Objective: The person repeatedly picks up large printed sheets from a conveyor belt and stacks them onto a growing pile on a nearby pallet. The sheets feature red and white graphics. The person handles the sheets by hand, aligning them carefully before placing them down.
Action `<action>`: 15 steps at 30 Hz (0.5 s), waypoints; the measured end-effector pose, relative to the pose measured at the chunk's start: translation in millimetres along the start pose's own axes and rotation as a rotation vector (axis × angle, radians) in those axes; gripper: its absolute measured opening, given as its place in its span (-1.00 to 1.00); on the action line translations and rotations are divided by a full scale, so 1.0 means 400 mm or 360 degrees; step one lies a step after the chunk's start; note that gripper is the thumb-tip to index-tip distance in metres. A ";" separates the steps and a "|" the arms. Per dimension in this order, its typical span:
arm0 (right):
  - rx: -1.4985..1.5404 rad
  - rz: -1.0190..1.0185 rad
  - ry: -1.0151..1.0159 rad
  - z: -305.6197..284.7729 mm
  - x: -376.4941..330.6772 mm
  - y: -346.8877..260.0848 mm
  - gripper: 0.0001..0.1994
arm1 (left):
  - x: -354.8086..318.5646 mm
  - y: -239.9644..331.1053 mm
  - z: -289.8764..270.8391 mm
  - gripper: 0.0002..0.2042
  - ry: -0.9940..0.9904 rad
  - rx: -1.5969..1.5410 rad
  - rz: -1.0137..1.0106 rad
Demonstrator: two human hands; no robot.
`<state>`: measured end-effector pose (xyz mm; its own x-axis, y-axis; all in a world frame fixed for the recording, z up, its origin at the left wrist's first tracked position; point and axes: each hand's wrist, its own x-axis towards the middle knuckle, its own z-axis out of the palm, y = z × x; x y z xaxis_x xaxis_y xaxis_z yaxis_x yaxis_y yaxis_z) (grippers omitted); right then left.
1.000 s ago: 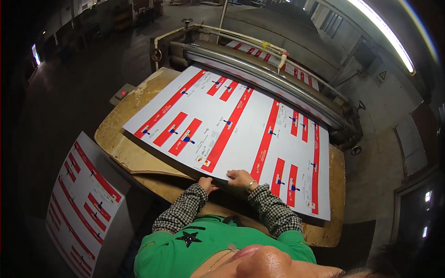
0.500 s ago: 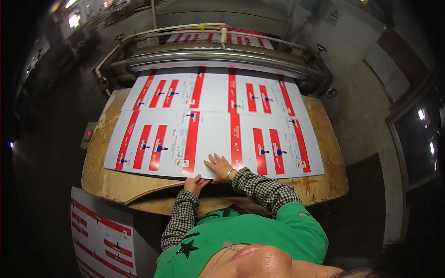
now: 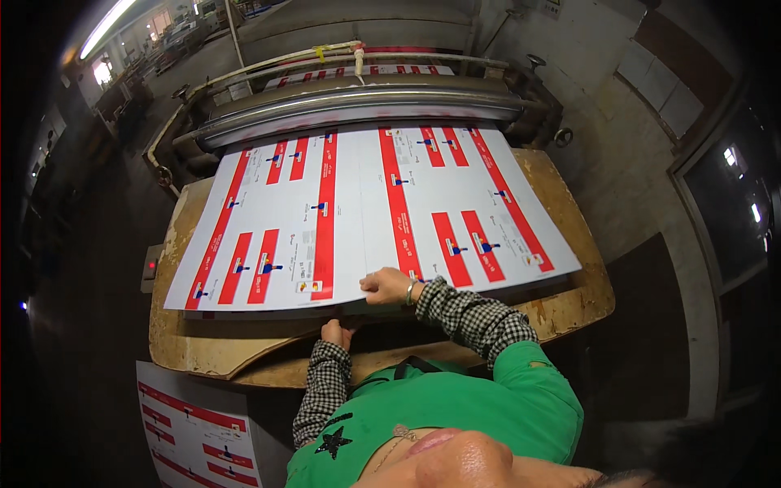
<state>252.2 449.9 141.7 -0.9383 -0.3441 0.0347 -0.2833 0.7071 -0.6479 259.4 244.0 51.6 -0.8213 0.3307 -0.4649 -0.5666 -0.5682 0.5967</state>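
A large white printed sheet (image 3: pixel 350 211) with red bands and small blue figures lies across the worn wooden feed table (image 3: pixel 183 333). Its far end reaches the metal roller (image 3: pixel 366 104). My right hand (image 3: pixel 387 286) pinches the near edge, just right of the middle, and that edge is lifted off the table. Below and left of it, my left hand (image 3: pixel 337 333) is closed with curled fingers at the table's near edge, beneath the overhanging sheet. What those fingers hold, if anything, is hidden. Another pale sheet edge shows under the lifted one.
Beyond the roller, more printed sheets (image 3: pixel 358 73) show behind a pipe frame. Handwheels (image 3: pixel 563 137) flank the machine. A printed sheet (image 3: pixel 195 423) with red bands is at the lower left. A box with a red light (image 3: pixel 152 264) is beside the table.
My right hand has gone from flat on the sheet to pinching its near edge, which has risen. The seam across the sheets is no longer visible before the roller. My left hand sits slightly lower.
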 end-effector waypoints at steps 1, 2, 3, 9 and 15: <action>-0.0074 0.0014 -0.0080 0.018 0.001 0.015 -0.75 | 0.005 0.006 -0.007 -0.63 -0.0021 -0.0024 -0.0048; -0.0148 0.0026 -0.0160 0.035 0.001 0.030 -0.75 | 0.009 0.005 -0.010 -0.63 0.0010 0.0030 -0.0073; -0.0136 0.0041 -0.0159 0.048 -0.007 0.032 -0.75 | 0.000 0.013 -0.001 -0.63 0.0045 0.0087 -0.0092; -0.0074 0.0248 -0.0216 0.033 0.032 0.075 -0.74 | -0.026 0.014 0.029 -0.67 -0.0119 0.0118 -0.0119; -0.0372 0.0520 0.0283 0.068 0.131 0.145 -0.66 | 0.011 0.008 0.018 -0.67 -0.0114 0.0171 -0.0094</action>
<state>192.0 456.0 85.4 -0.9998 0.0182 -0.0001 0.0162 0.8890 -0.4576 253.5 249.0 56.1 -0.7866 0.4167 -0.4556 -0.6151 -0.4634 0.6379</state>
